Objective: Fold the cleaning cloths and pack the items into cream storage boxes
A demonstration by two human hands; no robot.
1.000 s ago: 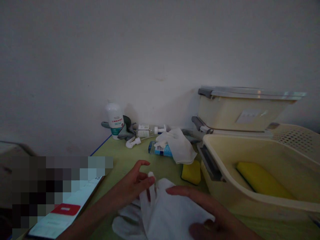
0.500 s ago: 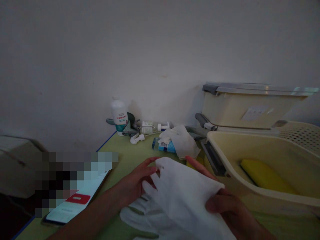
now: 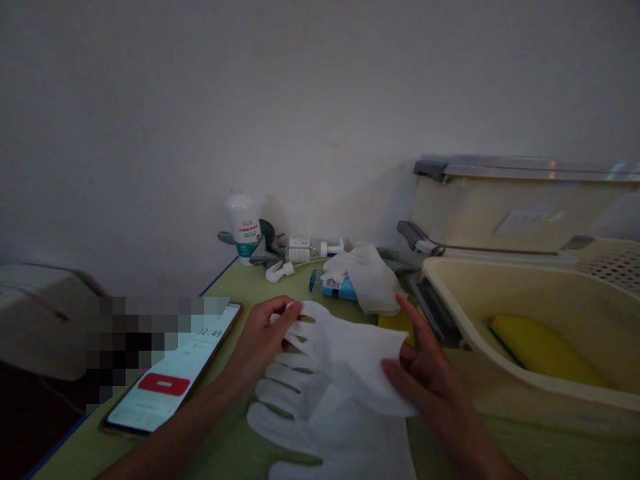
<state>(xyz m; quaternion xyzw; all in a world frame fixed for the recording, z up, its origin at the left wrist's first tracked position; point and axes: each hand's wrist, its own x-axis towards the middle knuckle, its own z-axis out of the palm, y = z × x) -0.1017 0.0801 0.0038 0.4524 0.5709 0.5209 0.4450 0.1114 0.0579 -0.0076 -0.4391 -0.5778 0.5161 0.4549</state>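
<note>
While the left hand (image 3: 267, 330) pinches a thin white cloth-like glove (image 3: 353, 343) at its finger end, the right hand (image 3: 427, 373) its cuff, gentle tension seems best.

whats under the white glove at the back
A blue bottle lies on its side, partly under the glove. One end shows at left; the other is covered and cannot be seen.

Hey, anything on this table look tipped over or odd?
The clear pump bottle lies on its side near the wall, and the blue-labelled bottle lies flat, partly under a crumpled glove, while the white bottle stands upright.
</note>
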